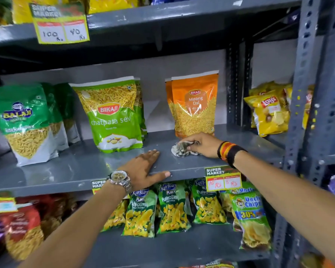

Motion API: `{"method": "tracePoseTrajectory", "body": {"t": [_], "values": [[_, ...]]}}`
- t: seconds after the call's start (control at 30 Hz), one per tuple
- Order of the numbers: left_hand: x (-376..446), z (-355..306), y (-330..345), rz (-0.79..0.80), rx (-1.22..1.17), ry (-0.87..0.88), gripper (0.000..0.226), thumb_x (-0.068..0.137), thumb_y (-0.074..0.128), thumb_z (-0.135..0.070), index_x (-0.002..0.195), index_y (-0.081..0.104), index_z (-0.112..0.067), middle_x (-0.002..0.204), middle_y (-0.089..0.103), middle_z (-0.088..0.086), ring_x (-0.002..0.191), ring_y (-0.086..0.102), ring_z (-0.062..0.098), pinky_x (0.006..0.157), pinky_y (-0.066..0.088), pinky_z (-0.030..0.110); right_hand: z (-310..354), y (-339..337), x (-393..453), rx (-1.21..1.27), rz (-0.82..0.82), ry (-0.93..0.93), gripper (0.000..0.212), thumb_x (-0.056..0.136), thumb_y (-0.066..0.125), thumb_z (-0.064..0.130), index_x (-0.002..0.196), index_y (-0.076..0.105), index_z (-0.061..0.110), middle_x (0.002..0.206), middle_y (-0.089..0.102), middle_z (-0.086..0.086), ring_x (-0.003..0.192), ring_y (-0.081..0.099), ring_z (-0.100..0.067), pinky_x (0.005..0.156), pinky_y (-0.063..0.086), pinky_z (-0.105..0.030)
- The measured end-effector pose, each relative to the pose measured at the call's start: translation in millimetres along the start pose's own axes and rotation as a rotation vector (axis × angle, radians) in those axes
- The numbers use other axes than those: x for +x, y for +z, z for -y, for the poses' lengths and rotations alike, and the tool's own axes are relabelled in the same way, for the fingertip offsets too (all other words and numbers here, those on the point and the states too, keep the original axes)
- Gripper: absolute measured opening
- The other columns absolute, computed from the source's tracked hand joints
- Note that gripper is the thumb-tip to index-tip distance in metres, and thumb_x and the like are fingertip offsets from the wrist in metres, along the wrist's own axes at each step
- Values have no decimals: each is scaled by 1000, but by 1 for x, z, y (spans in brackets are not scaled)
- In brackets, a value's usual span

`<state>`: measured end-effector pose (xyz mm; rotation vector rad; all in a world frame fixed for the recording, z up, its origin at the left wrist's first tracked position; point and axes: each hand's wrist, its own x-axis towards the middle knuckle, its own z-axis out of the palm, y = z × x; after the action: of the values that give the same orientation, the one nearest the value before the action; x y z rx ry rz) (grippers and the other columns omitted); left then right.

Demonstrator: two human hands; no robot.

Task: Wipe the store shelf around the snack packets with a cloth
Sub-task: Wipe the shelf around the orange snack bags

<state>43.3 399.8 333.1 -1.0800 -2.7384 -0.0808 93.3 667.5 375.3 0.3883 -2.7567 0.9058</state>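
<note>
Lower centre: our left hand point(146, 168), fingers together, lies flat on the grey metal shelf point(70, 171) edge. Right of centre: our right hand point(200, 144) clutches a crumpled grey-white cloth point(181, 149) on the shelf. Behind: orange Moong Dal packet point(194, 107); left, green Bikaji sev packet point(112, 115).

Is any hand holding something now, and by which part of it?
The right hand holds the bunched cloth from its top right. The left hand holds nothing; it lies flat on the shelf.
</note>
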Motion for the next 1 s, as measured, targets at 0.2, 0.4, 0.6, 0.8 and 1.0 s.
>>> {"method": "tracePoseTrajectory", "body": {"t": [0.2,0.4,0.6,0.8,1.0], "values": [[-2,-2,-2,6,-4,-3,131,61,5,-103,162,18,-20,169,22,2,153,27,21,125,24,39,26,-24,-43,64,265,-20,33,92,62,17,123,65,28,118,71,6,107,65,-20,94,51,-30],[-2,0,-3,5,-16,1,129,63,7,-103,162,18,-20,170,21,0,153,29,22,125,25,38,-14,-18,-23,-136,-150,229,30,95,55,15,122,65,24,124,67,-3,116,60,-24,98,48,-38],[-5,-1,-4,9,-15,29,105,85,29,-88,162,18,-18,170,19,2,153,28,23,125,24,37,39,-16,-75,-37,175,77,34,94,58,20,124,63,36,121,66,15,102,65,-7,88,52,-26],[-4,-11,-9,-1,-30,16,116,76,20,-94,161,19,-15,169,22,6,152,30,25,123,24,36,-20,-66,-53,-149,-290,294,33,91,60,6,121,67,16,126,66,-2,119,59,-18,97,47,-29],[12,-55,-1,-13,-62,120,119,75,15,-96,162,13,-15,170,18,6,154,26,26,125,25,42,-21,-35,-79,-256,-219,331,32,96,52,15,124,62,26,133,59,0,121,55,-22,101,41,-26]]}}
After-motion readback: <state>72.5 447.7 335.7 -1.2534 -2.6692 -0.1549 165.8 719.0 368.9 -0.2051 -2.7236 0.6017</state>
